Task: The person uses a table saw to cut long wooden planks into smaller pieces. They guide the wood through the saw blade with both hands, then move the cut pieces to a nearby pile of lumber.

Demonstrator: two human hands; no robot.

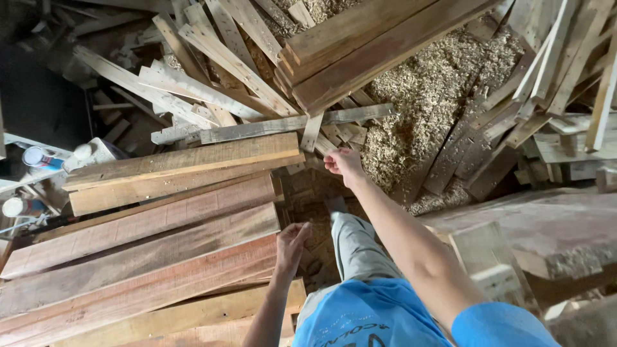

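Wooden planks (pixel 141 257), reddish and rough-sawn, lie stacked side by side across the left of the view, their ends lined up near the middle. At the far left edge, two small cans (pixel 35 157) sit on a cluttered ledge just beside the stack. The person's left hand (pixel 292 243) rests at the end of one plank in the stack, fingers (pixel 297 230) curled loosely against the end grain; whether they actually grip it cannot be told. Just to the right, the right hand (pixel 344 164) reaches forward past the stack, fingers bent inward and partly clenched around a thin pale scrap of wood (pixel 312 133) that stands near the topmost plank's end. Below the arms show a blue shirt (pixel 366 315) and a grey trouser leg (pixel 353 244). Further right, sawdust (pixel 430 96) is heaped among loose offcuts, and a worn bench (pixel 546 225) fills the lower right.
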